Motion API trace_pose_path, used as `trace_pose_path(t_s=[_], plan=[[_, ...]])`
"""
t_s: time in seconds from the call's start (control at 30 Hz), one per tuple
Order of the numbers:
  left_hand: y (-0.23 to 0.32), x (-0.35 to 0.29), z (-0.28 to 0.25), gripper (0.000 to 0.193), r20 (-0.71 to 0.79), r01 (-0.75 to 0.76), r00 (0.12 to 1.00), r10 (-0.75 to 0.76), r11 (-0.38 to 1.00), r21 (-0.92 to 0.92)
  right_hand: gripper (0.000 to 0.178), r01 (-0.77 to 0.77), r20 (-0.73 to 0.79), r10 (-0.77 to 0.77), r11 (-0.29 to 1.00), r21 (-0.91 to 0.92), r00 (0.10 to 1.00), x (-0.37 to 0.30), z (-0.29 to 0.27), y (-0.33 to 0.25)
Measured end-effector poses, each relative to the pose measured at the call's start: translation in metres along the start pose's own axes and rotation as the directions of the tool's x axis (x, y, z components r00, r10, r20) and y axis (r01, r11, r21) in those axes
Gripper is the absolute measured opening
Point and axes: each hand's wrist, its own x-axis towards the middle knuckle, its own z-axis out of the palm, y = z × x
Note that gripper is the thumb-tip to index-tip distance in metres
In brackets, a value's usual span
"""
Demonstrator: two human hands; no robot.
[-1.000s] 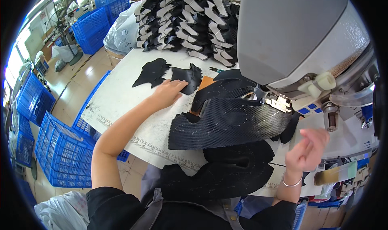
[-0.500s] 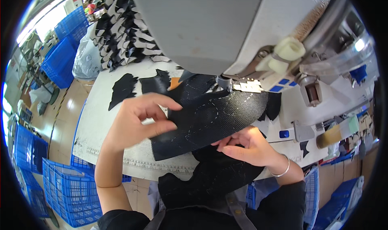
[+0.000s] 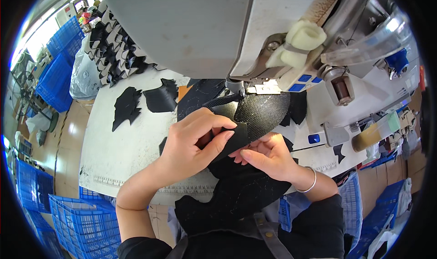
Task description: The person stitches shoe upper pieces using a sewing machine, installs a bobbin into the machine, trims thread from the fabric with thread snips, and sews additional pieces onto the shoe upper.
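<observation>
A black textured sheet piece (image 3: pixel 271 109) with pale stitch lines lies under the presser foot (image 3: pixel 235 87) of a sewing machine (image 3: pixel 182 31). My left hand (image 3: pixel 193 134) pinches the edge of a smooth black flap (image 3: pixel 237 135) between thumb and forefinger, over the textured piece. Whether the flap is a fold of that piece or a separate one, I cannot tell. At the near edge, my right hand (image 3: pixel 271 156) has its fingers curled against the material, thumb on the near side; its fingertips are partly hidden. Another black piece (image 3: pixel 236 195) hangs over the table's front edge toward my lap.
Two cut black pieces (image 3: pixel 126 106) (image 3: pixel 161 95) lie on the white table (image 3: pixel 102 145) at left. Piled black and white pieces (image 3: pixel 118 50) stand behind. Blue crates (image 3: pixel 84 222) sit on the floor at left. A thread spool (image 3: pixel 340 88) is mounted at right.
My left hand has moved right and closed on the smooth black flap, after hovering open at the piece's left end. My right hand stays at the near edge. The whole view has shifted slightly.
</observation>
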Motion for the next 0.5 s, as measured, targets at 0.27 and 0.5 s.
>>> trace_pose_path(t_s=[0.27, 0.5], plan=[[-0.008, 0.003, 0.006, 0.017, -0.024, -0.1, 0.995, 0.101, 0.994, 0.049, 0.021, 0.084, -0.154, -0.111, 0.981, -0.174, 0.982, -0.001, 0.002, 0.005], [-0.012, 0.004, 0.009, 0.019, -0.057, -0.19, 0.979, 0.196, 0.977, 0.101, 0.019, 0.061, -0.189, -0.101, 0.976, -0.211, 0.977, -0.001, 0.004, 0.0]])
